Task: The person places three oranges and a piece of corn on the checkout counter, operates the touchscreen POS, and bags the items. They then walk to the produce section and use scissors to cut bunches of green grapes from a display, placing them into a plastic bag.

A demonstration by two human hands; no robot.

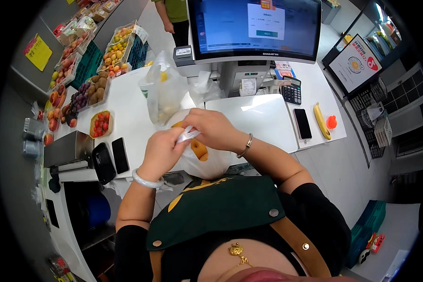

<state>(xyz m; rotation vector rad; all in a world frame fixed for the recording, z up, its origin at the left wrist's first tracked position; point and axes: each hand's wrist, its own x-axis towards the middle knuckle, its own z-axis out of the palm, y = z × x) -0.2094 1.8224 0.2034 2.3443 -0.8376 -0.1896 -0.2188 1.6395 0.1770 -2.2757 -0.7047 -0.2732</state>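
Observation:
Both of my hands meet over a white plastic bag [211,165] of round yellow-brown fruit at the counter's near edge. My left hand [164,149] grips the bag's twisted top. From the other side, my right hand [215,127] pinches the same gathered plastic. Some fruit [199,148] shows between the folds; the rest is veiled by the bag. Just beyond my hands stands a second, translucent plastic bag [165,93], its top bunched upright and pale round items inside.
A monitor [255,28] rises at the back above a receipt printer [247,86]. Rightward lie a calculator [291,90], a phone [302,123] and a banana [321,121]. Leftward are a cherry-tomato tray [101,124], another phone [120,155] and a black tray [103,163]. A person [174,17] stands beyond.

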